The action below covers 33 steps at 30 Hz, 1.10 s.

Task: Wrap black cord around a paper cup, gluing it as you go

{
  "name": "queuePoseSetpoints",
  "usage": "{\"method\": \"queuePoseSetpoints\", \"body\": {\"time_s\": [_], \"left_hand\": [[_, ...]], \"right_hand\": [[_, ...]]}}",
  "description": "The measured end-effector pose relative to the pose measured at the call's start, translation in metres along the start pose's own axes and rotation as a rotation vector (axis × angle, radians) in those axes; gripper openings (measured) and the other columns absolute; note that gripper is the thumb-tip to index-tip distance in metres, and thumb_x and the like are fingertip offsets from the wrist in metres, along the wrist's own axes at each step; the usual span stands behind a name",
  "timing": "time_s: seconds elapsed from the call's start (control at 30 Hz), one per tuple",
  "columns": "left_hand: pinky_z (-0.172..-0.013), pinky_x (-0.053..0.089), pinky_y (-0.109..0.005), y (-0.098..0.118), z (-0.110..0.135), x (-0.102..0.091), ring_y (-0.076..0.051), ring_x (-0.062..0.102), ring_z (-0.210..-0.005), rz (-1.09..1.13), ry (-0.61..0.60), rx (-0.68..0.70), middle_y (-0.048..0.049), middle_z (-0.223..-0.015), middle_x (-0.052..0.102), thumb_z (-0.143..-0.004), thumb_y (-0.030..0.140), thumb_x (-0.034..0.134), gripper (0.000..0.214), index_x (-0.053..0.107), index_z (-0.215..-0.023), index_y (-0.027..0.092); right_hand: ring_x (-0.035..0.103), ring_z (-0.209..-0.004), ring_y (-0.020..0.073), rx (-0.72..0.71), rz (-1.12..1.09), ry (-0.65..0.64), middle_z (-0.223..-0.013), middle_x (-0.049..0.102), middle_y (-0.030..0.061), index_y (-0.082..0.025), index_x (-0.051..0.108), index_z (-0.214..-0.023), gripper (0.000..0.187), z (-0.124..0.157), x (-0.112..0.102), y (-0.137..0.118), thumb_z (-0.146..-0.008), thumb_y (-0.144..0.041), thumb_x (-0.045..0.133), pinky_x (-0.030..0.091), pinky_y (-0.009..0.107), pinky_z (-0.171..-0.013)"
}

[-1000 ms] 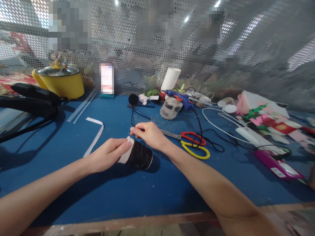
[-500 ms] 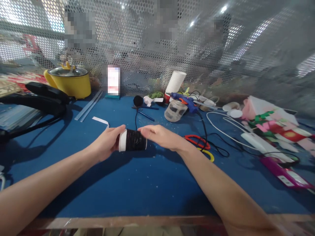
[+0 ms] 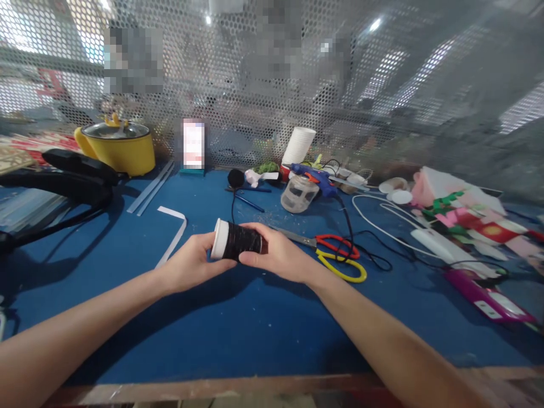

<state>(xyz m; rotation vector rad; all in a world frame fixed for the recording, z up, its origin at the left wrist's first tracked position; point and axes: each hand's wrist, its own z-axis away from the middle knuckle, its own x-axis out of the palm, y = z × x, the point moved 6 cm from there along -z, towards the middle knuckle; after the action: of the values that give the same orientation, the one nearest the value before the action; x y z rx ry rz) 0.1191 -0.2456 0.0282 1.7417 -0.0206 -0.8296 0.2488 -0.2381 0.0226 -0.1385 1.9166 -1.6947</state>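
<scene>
A white paper cup point(image 3: 220, 240), lying sideways in the air above the blue table, is wrapped in black yarn point(image 3: 242, 242) over most of its wall. My left hand point(image 3: 196, 262) grips the cup at its white rim end, thumb along the near side. Around the other, wrapped end closes my right hand point(image 3: 276, 252), its thumb on the near side and fingers over the top. From the cup a strand runs back to a black yarn ball point(image 3: 236, 178). Scissors point(image 3: 335, 252) with red and yellow handles lie just right of my right hand.
A glue gun point(image 3: 314, 177) rests on a clear plastic jar point(image 3: 298, 194), its cord trailing near the scissors. A white paper strip point(image 3: 175, 241) lies by my left hand. Further back stand a yellow pot point(image 3: 127, 150) and a phone point(image 3: 194, 144). A purple power strip point(image 3: 484, 294) lies right.
My right hand has gone from resting flat-fingered at the cup's end to gripping around it. The cup has tilted and shifted slightly right; my left thumb has moved to its near side.
</scene>
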Motion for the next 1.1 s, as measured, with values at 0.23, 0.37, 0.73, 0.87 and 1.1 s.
{"method": "queuePoseSetpoints", "body": {"time_s": [0.23, 0.37, 0.73, 0.87, 1.1], "left_hand": [[-0.079, 0.041, -0.029, 0.012, 0.004, 0.011, -0.020, 0.055, -0.088, -0.121, -0.138, 0.127, -0.0053, -0.090, 0.060, -0.068, 0.023, 0.057, 0.019, 0.059, -0.086, 0.018], [-0.077, 0.043, -0.029, 0.002, 0.002, 0.012, -0.018, 0.055, -0.085, 0.193, -0.128, -0.035, -0.0050, -0.093, 0.060, -0.069, 0.027, 0.057, 0.033, 0.051, -0.100, 0.015], [-0.059, 0.039, -0.022, -0.004, 0.005, 0.017, -0.012, 0.046, -0.063, 0.030, -0.159, -0.104, 0.0011, -0.070, 0.052, -0.072, 0.024, 0.048, 0.016, 0.051, -0.083, 0.013], [-0.057, 0.036, -0.021, 0.003, 0.010, 0.027, -0.010, 0.041, -0.061, -0.027, -0.298, -0.063, 0.0026, -0.066, 0.046, -0.072, 0.019, 0.046, 0.008, 0.048, -0.076, 0.014], [-0.048, 0.025, -0.020, 0.001, 0.009, 0.033, -0.008, 0.027, -0.054, 0.145, -0.301, -0.132, 0.0056, -0.059, 0.030, -0.079, 0.037, 0.039, 0.025, 0.041, -0.067, 0.016]], "right_hand": [[0.056, -0.086, 0.0188, -0.023, 0.093, 0.016, -0.098, 0.058, 0.0078, -0.015, 0.046, -0.108, 0.049, 0.010, 0.002, -0.003, -0.067, -0.036, 0.062, 0.045, 0.033, -0.074], [0.050, -0.098, 0.0229, -0.223, 0.442, 0.255, -0.105, 0.053, 0.0093, -0.019, 0.046, -0.108, 0.053, 0.014, 0.000, -0.014, -0.062, -0.034, 0.067, 0.039, 0.039, -0.085], [0.051, -0.100, 0.0212, -0.088, 0.248, 0.030, -0.109, 0.053, 0.0129, -0.012, 0.050, -0.109, 0.043, 0.010, 0.004, -0.007, -0.077, -0.042, 0.048, 0.040, 0.036, -0.084], [0.053, -0.098, 0.0191, -0.094, 0.113, -0.011, -0.106, 0.057, 0.0117, -0.012, 0.056, -0.104, 0.044, 0.006, 0.008, -0.005, -0.083, -0.045, 0.035, 0.040, 0.033, -0.085], [0.046, -0.109, 0.0142, -0.218, 0.102, -0.016, -0.116, 0.053, 0.0075, -0.017, 0.058, -0.098, 0.038, 0.001, 0.014, -0.018, -0.087, -0.039, 0.029, 0.033, 0.032, -0.094]]}}
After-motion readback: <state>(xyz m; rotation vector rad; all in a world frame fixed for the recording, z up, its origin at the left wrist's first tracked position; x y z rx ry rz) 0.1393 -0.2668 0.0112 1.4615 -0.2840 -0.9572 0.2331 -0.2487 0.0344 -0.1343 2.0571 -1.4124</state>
